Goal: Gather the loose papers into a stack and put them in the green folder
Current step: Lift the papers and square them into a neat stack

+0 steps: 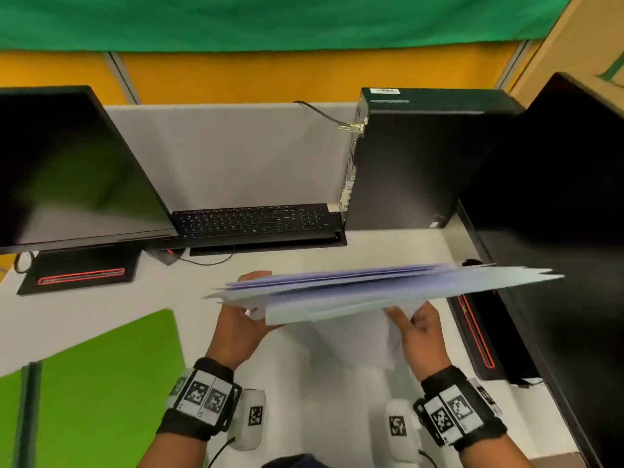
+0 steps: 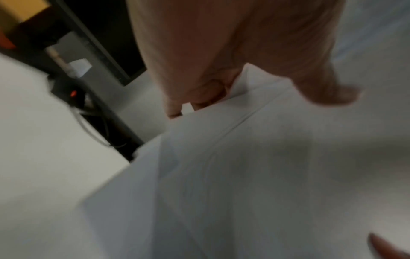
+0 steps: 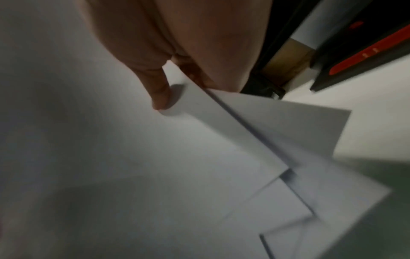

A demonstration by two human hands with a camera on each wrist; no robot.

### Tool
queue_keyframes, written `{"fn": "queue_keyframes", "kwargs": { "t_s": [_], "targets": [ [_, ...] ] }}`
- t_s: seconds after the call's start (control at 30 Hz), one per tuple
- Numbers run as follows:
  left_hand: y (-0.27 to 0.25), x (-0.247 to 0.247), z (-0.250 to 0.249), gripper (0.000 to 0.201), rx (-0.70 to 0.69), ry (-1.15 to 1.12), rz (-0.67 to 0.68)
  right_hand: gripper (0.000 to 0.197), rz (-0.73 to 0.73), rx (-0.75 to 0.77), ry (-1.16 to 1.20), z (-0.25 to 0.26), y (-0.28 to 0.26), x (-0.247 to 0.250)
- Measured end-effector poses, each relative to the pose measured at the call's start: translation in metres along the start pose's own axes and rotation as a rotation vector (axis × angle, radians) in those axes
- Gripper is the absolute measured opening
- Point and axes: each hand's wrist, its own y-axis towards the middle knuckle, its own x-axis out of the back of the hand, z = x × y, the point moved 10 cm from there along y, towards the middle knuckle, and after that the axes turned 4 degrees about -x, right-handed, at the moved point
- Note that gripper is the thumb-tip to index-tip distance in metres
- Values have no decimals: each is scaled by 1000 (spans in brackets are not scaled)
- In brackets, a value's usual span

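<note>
Both hands hold the papers (image 1: 381, 292) in the air above the white desk (image 1: 304, 241), roughly level, sheets fanned and corners misaligned. Left hand (image 1: 241, 319) pinches the left end, thumb on top, fingers beneath; the left wrist view shows fingers (image 2: 199, 91) curled at a sheet edge. Right hand (image 1: 420, 332) grips the near right edge; the right wrist view shows the thumb (image 3: 159, 94) pressed on the top sheet. The green folder (image 1: 101, 383) lies flat at near left, apart from the papers.

Legible writing: none. A white label (image 1: 385, 91) on the black computer tower (image 1: 415, 157) is too blurred to read.

Bare desk lies between the keyboard (image 1: 253, 219) and the hands. The papers' right end reaches over the base of the right monitor (image 1: 567, 197). The left monitor (image 1: 67, 170) stands well apart.
</note>
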Motion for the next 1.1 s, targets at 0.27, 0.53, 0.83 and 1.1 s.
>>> {"fn": "queue_keyframes", "kwargs": {
  "t_s": [0.27,0.53,0.83,1.1],
  "targets": [
    [4,21,-3,65,-54,-68,-178,69,4,48,-14,10,-6,-3],
    [3,26,-25,33,-164,-21,-168,51,-113,104,71,24,-6,8],
    [-1,13,-3,49,-94,-90,-57,63,-44,58,54,7,-13,-5],
    [-9,-4,12,48,-100,-32,31,41,4,23,136,-7,-15,-10]
  ]
}}
